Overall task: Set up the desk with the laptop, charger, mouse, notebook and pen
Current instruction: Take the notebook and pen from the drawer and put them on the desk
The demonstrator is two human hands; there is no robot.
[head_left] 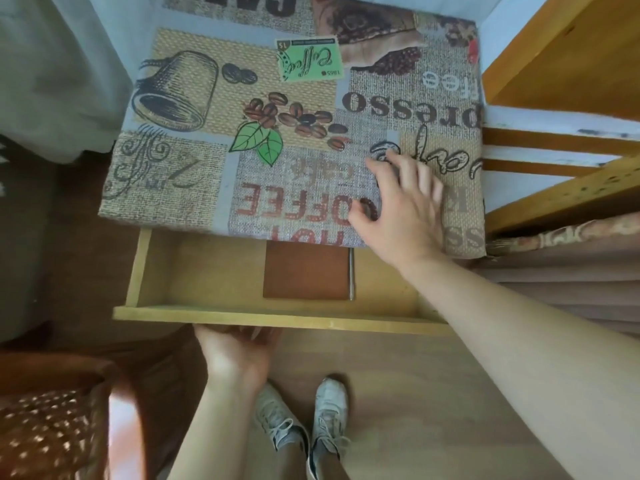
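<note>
The desk [277,133] is covered by a cloth printed with coffee pictures and words. Its wooden drawer [277,318] stands pulled out below the front edge. Inside lies a brown notebook [306,271], with a thin metal pen [351,275] along its right side. My left hand [235,351] is under the drawer's front board, fingers curled up against it. My right hand [405,202] hovers spread over the cloth near the desk's front right, holding nothing. No laptop, charger or mouse is in view.
A wooden shelf unit [554,81] stands to the right of the desk. A curtain [52,81] hangs at the left. A brown chair [69,410] sits at the lower left. My feet in white sneakers [301,427] are on the wood floor.
</note>
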